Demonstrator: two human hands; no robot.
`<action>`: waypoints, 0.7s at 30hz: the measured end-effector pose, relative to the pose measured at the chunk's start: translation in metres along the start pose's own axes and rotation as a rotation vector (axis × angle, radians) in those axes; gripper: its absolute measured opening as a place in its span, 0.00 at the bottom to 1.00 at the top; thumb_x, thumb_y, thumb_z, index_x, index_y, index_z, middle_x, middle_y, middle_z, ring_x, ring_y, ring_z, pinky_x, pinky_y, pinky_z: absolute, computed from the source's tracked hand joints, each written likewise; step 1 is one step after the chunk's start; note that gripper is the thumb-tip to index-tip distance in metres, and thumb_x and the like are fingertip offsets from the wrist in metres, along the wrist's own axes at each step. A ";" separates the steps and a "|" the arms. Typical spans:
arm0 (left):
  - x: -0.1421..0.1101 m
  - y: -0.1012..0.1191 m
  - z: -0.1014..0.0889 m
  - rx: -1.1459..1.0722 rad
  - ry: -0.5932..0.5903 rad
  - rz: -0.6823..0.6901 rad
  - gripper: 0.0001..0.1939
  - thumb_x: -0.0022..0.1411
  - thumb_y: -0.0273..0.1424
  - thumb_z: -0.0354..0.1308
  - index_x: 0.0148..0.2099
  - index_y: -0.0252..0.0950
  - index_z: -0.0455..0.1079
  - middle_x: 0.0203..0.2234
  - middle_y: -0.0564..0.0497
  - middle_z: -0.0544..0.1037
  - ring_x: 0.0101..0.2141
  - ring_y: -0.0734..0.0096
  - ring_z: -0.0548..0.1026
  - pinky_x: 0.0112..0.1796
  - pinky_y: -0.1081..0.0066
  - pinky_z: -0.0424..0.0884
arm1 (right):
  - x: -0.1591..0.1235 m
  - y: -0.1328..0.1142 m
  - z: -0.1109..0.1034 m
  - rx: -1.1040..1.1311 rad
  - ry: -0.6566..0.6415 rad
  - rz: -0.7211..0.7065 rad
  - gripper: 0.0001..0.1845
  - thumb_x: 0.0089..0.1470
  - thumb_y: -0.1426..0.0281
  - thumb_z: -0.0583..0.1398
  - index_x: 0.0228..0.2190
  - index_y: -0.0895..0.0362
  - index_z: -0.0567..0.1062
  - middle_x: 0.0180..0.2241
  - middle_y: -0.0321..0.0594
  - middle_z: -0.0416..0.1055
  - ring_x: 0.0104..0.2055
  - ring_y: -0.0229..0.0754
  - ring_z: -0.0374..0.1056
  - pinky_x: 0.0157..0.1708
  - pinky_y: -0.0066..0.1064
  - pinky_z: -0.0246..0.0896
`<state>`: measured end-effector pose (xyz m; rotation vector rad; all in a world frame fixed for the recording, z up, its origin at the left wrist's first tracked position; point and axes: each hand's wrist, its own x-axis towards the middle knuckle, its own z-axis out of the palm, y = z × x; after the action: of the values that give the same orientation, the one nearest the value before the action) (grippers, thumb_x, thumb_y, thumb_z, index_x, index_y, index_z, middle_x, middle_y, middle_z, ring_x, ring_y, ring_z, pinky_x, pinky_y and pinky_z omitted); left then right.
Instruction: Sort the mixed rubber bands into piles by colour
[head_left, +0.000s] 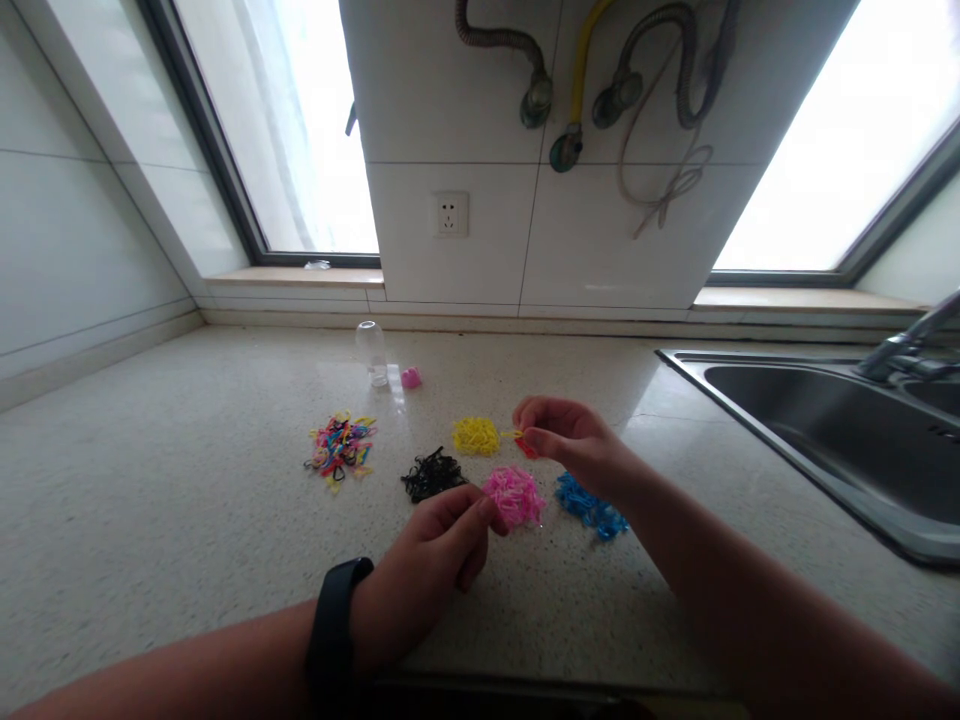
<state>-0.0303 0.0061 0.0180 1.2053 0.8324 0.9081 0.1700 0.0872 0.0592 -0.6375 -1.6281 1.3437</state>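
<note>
Across the table (225, 540) lie six heaps of thin bands, one each: mixed heap (341, 447), yellow heap (475, 436), black heap (431, 476), pink heap (516, 497), blue heap (589, 505), half-hidden red heap (526, 449). The right hand (576, 440) pinches one yellow band (511, 434); the left hand (439, 545) curls at the pink heap, its hold unclear.

Here at the back edge of the counter (225, 520) stands a bottle (370, 352), a cap (411, 378) just to its right. Coming forward, the first pile (341, 445) lies farthest left, well apart. Rightward now: the second pile (433, 476), with the third pile (475, 436) behind it to the right. In front of that, the fourth pile (514, 498); right again, the fifth pile (590, 506). The left hand (446, 535) is at the fourth's near-left side; the right hand (566, 435), right of the third, has a band (510, 434) at its fingertips. Over at the right end, the sink (810, 440).
</note>
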 end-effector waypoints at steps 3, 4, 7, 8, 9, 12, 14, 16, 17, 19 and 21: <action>0.000 0.000 0.000 0.008 -0.011 -0.002 0.21 0.65 0.49 0.54 0.34 0.34 0.66 0.14 0.60 0.58 0.16 0.80 0.51 0.20 0.75 0.47 | 0.000 0.001 0.000 -0.001 -0.009 0.009 0.10 0.51 0.65 0.67 0.29 0.57 0.74 0.29 0.35 0.66 0.29 0.34 0.58 0.26 0.25 0.56; 0.000 0.000 0.000 0.011 -0.013 -0.001 0.21 0.65 0.49 0.54 0.34 0.35 0.66 0.14 0.60 0.58 0.16 0.80 0.51 0.20 0.75 0.47 | 0.001 0.001 0.000 -0.001 -0.014 0.013 0.10 0.51 0.65 0.67 0.29 0.57 0.74 0.29 0.35 0.66 0.28 0.34 0.58 0.26 0.26 0.55; -0.001 0.001 0.000 0.025 -0.025 0.003 0.21 0.65 0.49 0.53 0.34 0.35 0.66 0.14 0.60 0.58 0.16 0.80 0.52 0.20 0.75 0.48 | 0.000 0.001 0.000 0.001 -0.023 0.021 0.10 0.51 0.65 0.67 0.29 0.57 0.75 0.28 0.35 0.65 0.28 0.34 0.57 0.25 0.26 0.54; -0.001 0.001 0.000 0.028 -0.029 0.005 0.21 0.65 0.49 0.53 0.34 0.34 0.66 0.14 0.60 0.58 0.16 0.81 0.52 0.20 0.75 0.48 | 0.000 0.001 0.000 0.002 -0.022 0.021 0.10 0.51 0.65 0.67 0.29 0.57 0.74 0.28 0.35 0.65 0.28 0.34 0.57 0.25 0.26 0.54; -0.001 0.002 0.001 0.031 -0.034 0.007 0.21 0.65 0.49 0.53 0.35 0.34 0.67 0.14 0.60 0.58 0.16 0.81 0.52 0.20 0.75 0.48 | 0.000 0.001 0.000 0.002 -0.020 0.020 0.10 0.51 0.65 0.67 0.29 0.57 0.74 0.28 0.35 0.65 0.28 0.34 0.57 0.25 0.26 0.53; -0.002 0.002 0.001 0.038 -0.047 0.014 0.21 0.65 0.49 0.53 0.35 0.34 0.68 0.14 0.60 0.59 0.16 0.81 0.53 0.20 0.75 0.49 | 0.000 0.001 0.001 0.004 -0.026 0.016 0.10 0.51 0.65 0.68 0.28 0.57 0.74 0.28 0.35 0.64 0.28 0.33 0.57 0.25 0.26 0.53; -0.002 0.002 0.001 0.046 -0.048 0.013 0.22 0.65 0.49 0.53 0.36 0.34 0.68 0.14 0.60 0.59 0.16 0.80 0.53 0.20 0.75 0.49 | 0.000 0.001 0.001 -0.002 -0.031 0.011 0.10 0.51 0.65 0.68 0.28 0.57 0.74 0.27 0.35 0.64 0.28 0.34 0.56 0.24 0.26 0.53; -0.003 0.003 0.001 0.052 -0.045 0.008 0.22 0.65 0.50 0.54 0.36 0.34 0.68 0.14 0.60 0.59 0.16 0.80 0.53 0.20 0.75 0.49 | 0.001 0.001 0.001 -0.013 -0.033 0.005 0.10 0.51 0.65 0.68 0.28 0.57 0.74 0.27 0.34 0.64 0.28 0.34 0.57 0.24 0.26 0.53; -0.003 0.003 0.001 0.054 -0.045 0.007 0.22 0.65 0.50 0.54 0.36 0.34 0.68 0.14 0.60 0.59 0.16 0.80 0.53 0.20 0.75 0.49 | 0.001 0.001 0.001 -0.021 -0.032 0.002 0.10 0.51 0.65 0.68 0.28 0.57 0.74 0.27 0.34 0.64 0.28 0.34 0.57 0.24 0.26 0.53; -0.003 0.005 0.002 0.051 -0.048 0.009 0.22 0.64 0.50 0.54 0.36 0.34 0.68 0.14 0.60 0.59 0.16 0.80 0.53 0.20 0.75 0.49 | 0.002 0.000 0.002 -0.037 -0.025 0.003 0.10 0.51 0.64 0.68 0.28 0.57 0.74 0.26 0.34 0.64 0.27 0.33 0.57 0.24 0.25 0.53; -0.004 0.006 0.003 0.046 -0.050 0.014 0.23 0.64 0.51 0.55 0.35 0.34 0.68 0.14 0.60 0.59 0.16 0.80 0.53 0.20 0.75 0.49 | 0.002 0.000 0.001 -0.062 -0.015 0.006 0.11 0.51 0.64 0.68 0.28 0.57 0.74 0.25 0.33 0.63 0.26 0.33 0.57 0.23 0.25 0.53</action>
<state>-0.0302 0.0026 0.0243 1.2704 0.8098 0.8702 0.1682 0.0880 0.0601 -0.6707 -1.6871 1.3089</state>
